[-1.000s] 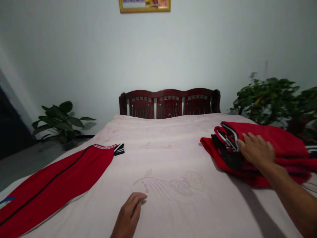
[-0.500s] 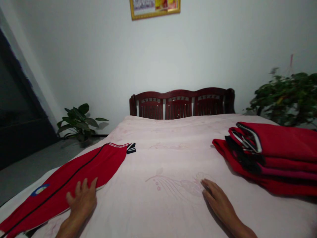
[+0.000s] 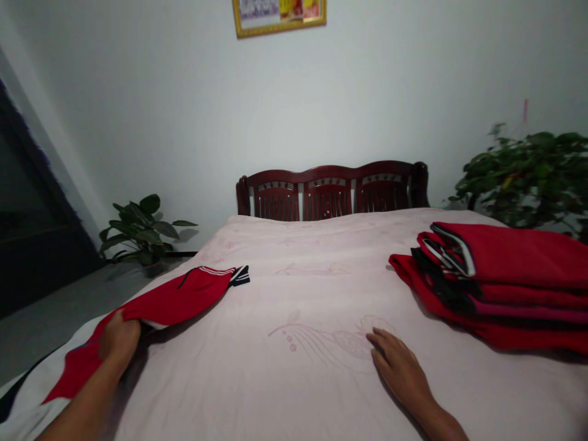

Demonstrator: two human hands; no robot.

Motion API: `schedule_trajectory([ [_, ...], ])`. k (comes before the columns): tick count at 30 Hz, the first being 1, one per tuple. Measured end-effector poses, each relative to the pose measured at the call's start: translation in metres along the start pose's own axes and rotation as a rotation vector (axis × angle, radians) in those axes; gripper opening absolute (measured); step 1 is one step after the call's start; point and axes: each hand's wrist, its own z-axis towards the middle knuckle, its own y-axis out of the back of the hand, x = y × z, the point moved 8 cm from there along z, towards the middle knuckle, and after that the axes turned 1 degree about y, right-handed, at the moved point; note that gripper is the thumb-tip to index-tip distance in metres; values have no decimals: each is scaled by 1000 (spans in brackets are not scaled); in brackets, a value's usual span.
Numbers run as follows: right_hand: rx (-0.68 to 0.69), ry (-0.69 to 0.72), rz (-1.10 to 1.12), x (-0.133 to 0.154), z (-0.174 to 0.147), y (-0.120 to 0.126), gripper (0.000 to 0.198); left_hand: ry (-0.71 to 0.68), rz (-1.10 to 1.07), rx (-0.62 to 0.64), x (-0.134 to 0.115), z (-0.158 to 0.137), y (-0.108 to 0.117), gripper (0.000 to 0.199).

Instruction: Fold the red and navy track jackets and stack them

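Red garment [image 3: 193, 297] is held at 1 edge by curled fingers of the left hand [image 3: 120, 337]; right hand [image 3: 400, 367], fingers slightly parted, is over the pink sheet [image 3: 285, 392].

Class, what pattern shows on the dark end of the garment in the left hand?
White stripes on the dark end; best in the head view.
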Motion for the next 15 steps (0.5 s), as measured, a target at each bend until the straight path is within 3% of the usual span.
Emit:
schedule_trajectory([
  [2, -5, -11, 25, -1, 0, 1, 45, -60, -103, 35, -45, -15, -14, 37],
  [4, -5, -32, 61, -3, 1, 2, 44, -184, -207, 128, -90, -51, -36, 40],
  [6, 0, -52, 119, -5, 2, 3, 42, -296, -317, 287, -120, -107, -61, 39],
  [7, 4, -59, 159, -6, 2, 4, 42, -325, -465, 452, -129, -141, -75, 42],
  [9, 11, -82, 250, -7, 1, 7, 41, -381, -562, 837, -134, -213, -98, 48],
  [10, 13, -99, 295, -7, 0, 8, 41, -436, -500, 1038, -129, -248, -105, 51],
  [11, 15, -121, 335, -7, -1, 9, 41, -483, -427, 1163, -119, -274, -107, 56],
  [13, 24, -171, 409, -3, -2, 8, 40, -564, -288, 1330, -95, -304, -102, 63],
  [15, 49, -207, 501, 10, 2, 2, 40, -624, -178, 1420, -73, -311, -93, 66],
])
